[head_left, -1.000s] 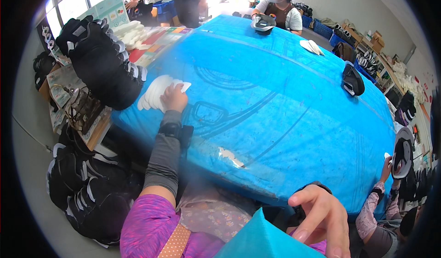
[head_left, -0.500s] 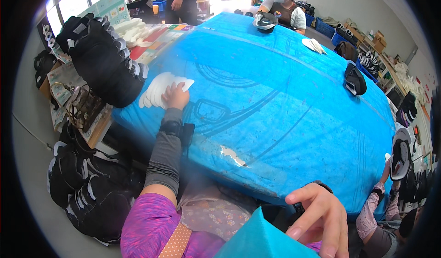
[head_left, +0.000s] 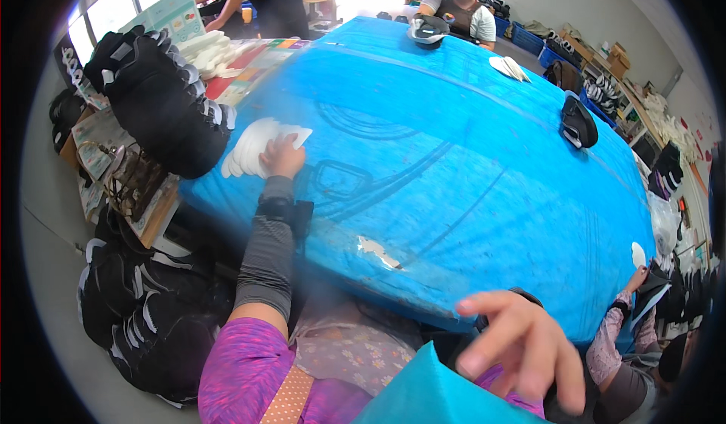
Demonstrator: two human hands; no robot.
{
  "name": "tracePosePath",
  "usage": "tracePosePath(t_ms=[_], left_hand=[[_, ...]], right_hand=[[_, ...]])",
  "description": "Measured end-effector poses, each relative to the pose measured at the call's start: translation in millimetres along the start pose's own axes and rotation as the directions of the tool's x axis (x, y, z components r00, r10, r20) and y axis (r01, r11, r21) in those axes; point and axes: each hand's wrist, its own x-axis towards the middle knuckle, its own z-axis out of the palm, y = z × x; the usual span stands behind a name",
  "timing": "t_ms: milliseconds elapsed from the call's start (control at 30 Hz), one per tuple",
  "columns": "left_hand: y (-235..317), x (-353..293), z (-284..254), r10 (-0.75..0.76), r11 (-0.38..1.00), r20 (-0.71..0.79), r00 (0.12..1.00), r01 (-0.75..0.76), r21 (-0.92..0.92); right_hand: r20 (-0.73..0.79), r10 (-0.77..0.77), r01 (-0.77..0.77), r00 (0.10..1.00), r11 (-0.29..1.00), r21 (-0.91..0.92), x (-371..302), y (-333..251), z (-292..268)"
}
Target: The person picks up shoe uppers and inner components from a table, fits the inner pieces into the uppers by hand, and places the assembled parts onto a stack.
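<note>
Teal cloth at the very bottom edge, right hand just above it, fingers spread and loose, gripping nothing; blurred, so possibly brushing the cloth, hard to tell. Compared with a second ago, raised a little higher and opened wider over the near rim of the blue table. Further out, past a torn pale patch in the table cover, left hand stretched to the far left corner, now pressed flat on a fanned stack of white insoles, fingers curled over its edge but not lifting it. Shifted slightly along the stack since the earlier views, suggesting one piece being picked off the top. Beside the stack, a heap of black shoe uppers. Beyond, a black cap-like piece on the table, and other people seated at the far end.
</note>
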Motion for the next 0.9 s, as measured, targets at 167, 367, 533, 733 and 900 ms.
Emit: tracePosePath(t_ms=[167, 367, 533, 733, 900], left_hand=[[6, 8, 7, 0.025, 1.000, 0.017, 1.000, -0.025, -0.003], [-7, 17, 7, -0.042, 0.999, 0.086, 0.995, 0.043, -0.006], [-1, 19, 10, -0.021, 1.000, 0.074, 0.997, 0.023, -0.018], [-11, 14, 3, -0.023, 1.000, 0.069, 0.997, 0.024, -0.010], [1, 11, 3, 0.005, 1.000, 0.059, 0.998, -0.005, 0.001]], right_hand=[[-0.010, 0.213, -0.165, 0.977, 0.789, 0.592, -3, 38, 5], [0.135, 0.309, -0.254, 0.941, 0.388, 0.886, -10, 38, 6], [0.068, 0.288, -0.252, 0.955, 0.669, 0.699, -10, 34, 3], [0.027, 0.220, -0.192, 0.975, 0.780, 0.596, -4, 30, 6], [-0.058, 0.418, -0.318, 0.907, 0.768, 0.556, -11, 23, 4]])
